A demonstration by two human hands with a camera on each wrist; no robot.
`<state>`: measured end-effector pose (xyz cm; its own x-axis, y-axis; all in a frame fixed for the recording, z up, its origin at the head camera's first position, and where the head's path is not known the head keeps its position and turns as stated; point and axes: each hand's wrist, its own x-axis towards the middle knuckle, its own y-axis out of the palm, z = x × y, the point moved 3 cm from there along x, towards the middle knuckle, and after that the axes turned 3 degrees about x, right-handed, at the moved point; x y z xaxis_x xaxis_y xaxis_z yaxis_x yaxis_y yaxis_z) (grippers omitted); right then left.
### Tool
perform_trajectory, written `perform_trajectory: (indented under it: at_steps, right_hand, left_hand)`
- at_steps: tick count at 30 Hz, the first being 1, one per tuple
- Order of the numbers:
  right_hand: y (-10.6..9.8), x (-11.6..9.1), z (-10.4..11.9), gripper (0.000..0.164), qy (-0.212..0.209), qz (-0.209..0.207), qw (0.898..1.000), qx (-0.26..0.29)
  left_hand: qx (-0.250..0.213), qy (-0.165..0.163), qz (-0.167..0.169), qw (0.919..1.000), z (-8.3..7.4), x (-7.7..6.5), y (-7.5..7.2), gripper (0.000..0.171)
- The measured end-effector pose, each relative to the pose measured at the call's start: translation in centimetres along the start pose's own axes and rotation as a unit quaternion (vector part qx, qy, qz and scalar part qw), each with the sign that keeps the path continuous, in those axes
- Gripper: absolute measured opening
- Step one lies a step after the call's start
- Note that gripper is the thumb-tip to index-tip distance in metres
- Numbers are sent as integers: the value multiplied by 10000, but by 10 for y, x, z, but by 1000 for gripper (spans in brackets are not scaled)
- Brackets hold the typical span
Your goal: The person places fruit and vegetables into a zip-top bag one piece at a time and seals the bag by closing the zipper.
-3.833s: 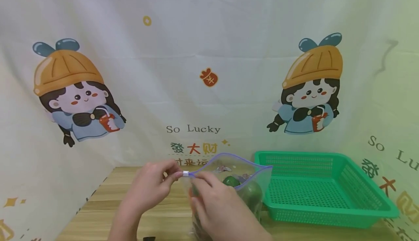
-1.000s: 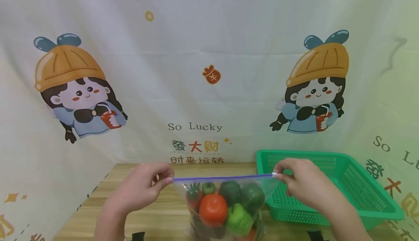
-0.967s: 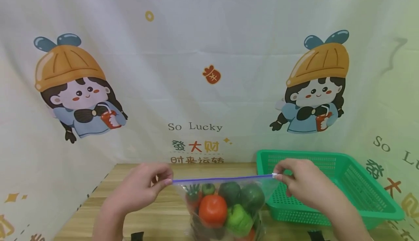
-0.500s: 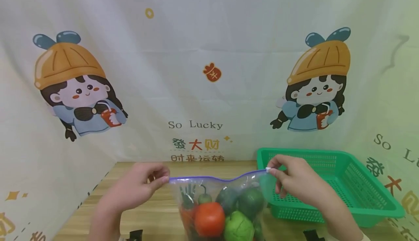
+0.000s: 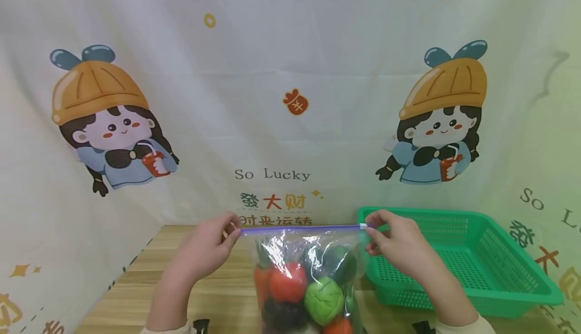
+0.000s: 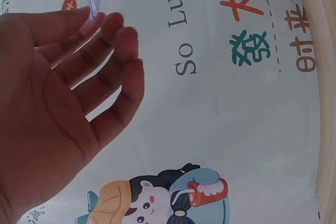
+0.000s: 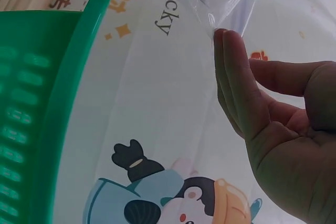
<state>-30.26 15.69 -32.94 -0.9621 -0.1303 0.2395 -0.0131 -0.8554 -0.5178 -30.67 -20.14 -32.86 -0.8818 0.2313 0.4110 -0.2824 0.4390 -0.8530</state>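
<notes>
Green basket (image 5: 458, 258), wooden table (image 5: 136, 293), cartoon backdrop cloth (image 5: 272, 97)

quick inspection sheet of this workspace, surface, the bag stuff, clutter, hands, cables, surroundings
surface: wooden table, pale grain, bare at the left.
job's things: clear zip bag held up, purple zip strip drawn straight, white slider at its right end; toy fruit and vegetables inside, red, green and dark ones.
clutter: green basket on the table to the right of the bag; nothing seen in the part in view.
grippers: left hand pinches the strip's left end; right hand pinches the slider end.
cables: nothing seen.
surroundings: cartoon backdrop cloth printed "So Lucky" behind the table.
</notes>
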Motion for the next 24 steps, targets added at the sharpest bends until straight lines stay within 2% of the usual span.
perform_trajectory:
  at_steps: [4, 10, 14, 17, 20, 22, 24]
  right_hand:
    - [1, 0, 0, 33, -118, -20, 9994, -324]
    - [3, -2, 1, 40, -331, 128, 9933, -1100]
    - [8, -3, 3, 39, -415, 320, 9898, -1324]
    - [13, -6, 5, 35, -416, 557, 9873, -1426]
    - [24, -11, 5, 33, -759, 1219, 9729, -1813]
    - [36, -15, 4, 39, -1046, 1846, 9531, -2161]
    - [50, -21, 3, 47, -1133, 2491, 9302, -2447]
  left_hand:
    - [11, -79, 302, 9995, -3, 0, 5, 15]
    - [-81, -181, 721, 9972, -9, 1, 13, 54]
    - [-258, -179, 1256, 9916, -14, -1, 26, 71]
    - [-518, 51, 1700, 9841, -24, -2, 41, 75]
    - [-564, 499, 2092, 9750, -39, -2, 59, 70]
    - [-447, 672, 2362, 9683, -49, -2, 70, 63]
    - [-202, 786, 2543, 9637, -58, -3, 80, 57]
